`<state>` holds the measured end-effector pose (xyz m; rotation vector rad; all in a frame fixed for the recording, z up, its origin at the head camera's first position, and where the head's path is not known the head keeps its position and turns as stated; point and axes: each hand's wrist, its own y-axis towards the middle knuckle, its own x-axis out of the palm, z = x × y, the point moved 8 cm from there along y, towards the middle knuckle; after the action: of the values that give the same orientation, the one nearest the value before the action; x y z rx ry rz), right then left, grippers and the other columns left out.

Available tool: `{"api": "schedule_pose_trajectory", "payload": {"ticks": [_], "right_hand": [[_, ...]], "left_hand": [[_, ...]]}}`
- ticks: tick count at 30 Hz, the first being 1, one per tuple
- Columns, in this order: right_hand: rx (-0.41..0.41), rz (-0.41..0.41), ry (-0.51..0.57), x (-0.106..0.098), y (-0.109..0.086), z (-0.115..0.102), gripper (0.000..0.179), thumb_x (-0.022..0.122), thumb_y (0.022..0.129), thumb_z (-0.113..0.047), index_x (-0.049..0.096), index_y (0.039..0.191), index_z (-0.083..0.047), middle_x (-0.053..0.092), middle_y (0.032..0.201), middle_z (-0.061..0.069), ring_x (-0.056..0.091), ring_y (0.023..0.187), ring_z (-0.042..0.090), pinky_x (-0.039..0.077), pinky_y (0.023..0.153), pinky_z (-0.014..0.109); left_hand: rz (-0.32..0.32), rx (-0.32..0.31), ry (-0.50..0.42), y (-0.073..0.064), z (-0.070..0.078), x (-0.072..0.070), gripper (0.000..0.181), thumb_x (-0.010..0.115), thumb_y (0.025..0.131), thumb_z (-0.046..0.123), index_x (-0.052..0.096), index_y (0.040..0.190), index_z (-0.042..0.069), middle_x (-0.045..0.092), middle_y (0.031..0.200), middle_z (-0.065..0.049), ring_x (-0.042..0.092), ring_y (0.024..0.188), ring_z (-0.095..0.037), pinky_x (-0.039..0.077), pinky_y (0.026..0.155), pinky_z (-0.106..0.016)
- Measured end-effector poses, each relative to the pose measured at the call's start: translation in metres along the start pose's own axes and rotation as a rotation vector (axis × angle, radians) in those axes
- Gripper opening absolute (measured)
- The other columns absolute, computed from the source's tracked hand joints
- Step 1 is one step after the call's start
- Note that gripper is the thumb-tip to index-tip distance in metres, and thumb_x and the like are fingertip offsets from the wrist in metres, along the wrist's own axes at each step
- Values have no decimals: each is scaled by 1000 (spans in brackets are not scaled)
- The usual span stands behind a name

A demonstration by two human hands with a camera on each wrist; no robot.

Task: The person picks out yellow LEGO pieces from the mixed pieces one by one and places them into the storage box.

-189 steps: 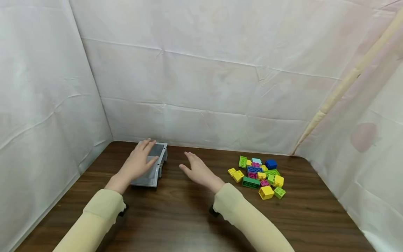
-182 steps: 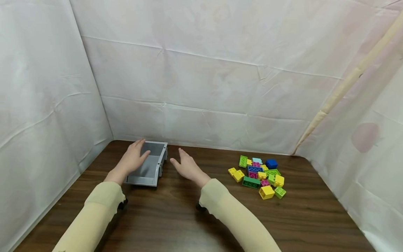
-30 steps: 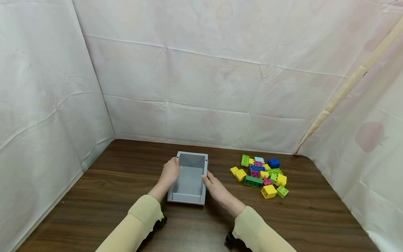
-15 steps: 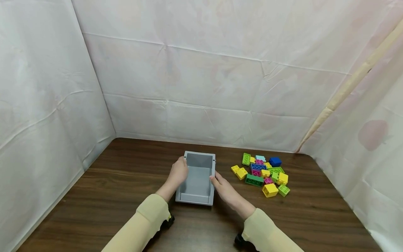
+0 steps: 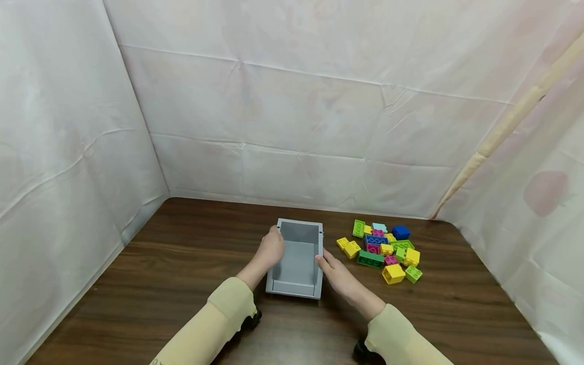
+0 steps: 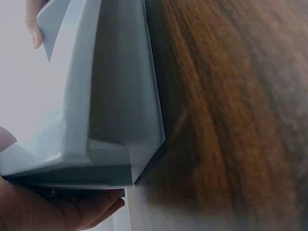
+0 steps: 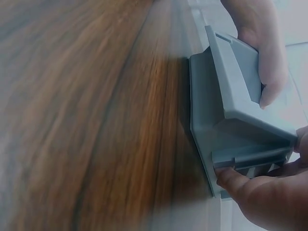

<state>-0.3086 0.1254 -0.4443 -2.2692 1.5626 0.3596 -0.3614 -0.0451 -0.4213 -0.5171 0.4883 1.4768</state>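
Observation:
A grey plastic bin (image 5: 295, 263) with an open top lies on the table between both hands; nothing is inside it. My left hand (image 5: 270, 250) grips its left wall, the fingers curled over the rim. On the opposite side my right hand (image 5: 338, 276) holds the right wall, thumb on the rim and fingers along the outer face. Close up in the right wrist view, the bin (image 7: 240, 106) has its base at or just above the wood, and the right hand's fingers (image 7: 260, 192) press under its side ledge.
Right of the bin lies a loose cluster of toy building bricks in yellow, green, blue, magenta and light blue, among them a dark green brick (image 5: 370, 259) and a blue brick (image 5: 401, 232). Pale cloth walls (image 5: 292, 121) border the brown wooden table (image 5: 182, 263) at the back and sides.
Several seconds ago both hands were open near the bin at the far left. Now they hold it, and over the last second it has moved steadily right, closer to the bricks.

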Motion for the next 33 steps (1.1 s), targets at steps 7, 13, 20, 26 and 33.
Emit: {"api": "schedule_pose_trajectory", "payload": {"ticks": [7,13,20,26,33], "right_hand": [[14,-16,-10,-8,-5,3,65,35,101,-42,17,150,-3,22,153,19,23,139,39,22,109,56],[34,-32,13,-12,-8,5,74,37,96,-52,17,150,-5,24,153,17,25,139,38,25,108,55],[26,-22,9,-18,-7,8,75,39,95,-53,18,150,-5,26,152,18,27,138,38,26,107,56],[1,-13,-6,-20,-6,9,72,39,96,-51,22,149,-4,34,149,18,34,135,36,27,107,56],[-7,-14,5,-23,-4,12,69,40,98,-47,23,148,-3,33,149,18,34,135,36,29,106,54]], "left_hand": [[-54,31,51,-1,9,2,44,24,101,12,30,133,-18,54,117,-32,57,96,-35,49,78,-46],[-167,45,90,3,13,1,43,25,101,12,35,131,-18,53,116,-29,54,94,-32,46,85,-43],[-228,89,183,16,12,1,35,32,97,16,45,67,4,47,70,-9,32,53,-15,35,57,-29],[-271,72,197,28,7,3,46,37,94,21,30,50,16,25,45,4,18,43,-10,23,44,-25],[-278,65,168,38,-2,9,50,33,96,26,28,48,16,25,44,4,17,42,-11,24,45,-26]]}}
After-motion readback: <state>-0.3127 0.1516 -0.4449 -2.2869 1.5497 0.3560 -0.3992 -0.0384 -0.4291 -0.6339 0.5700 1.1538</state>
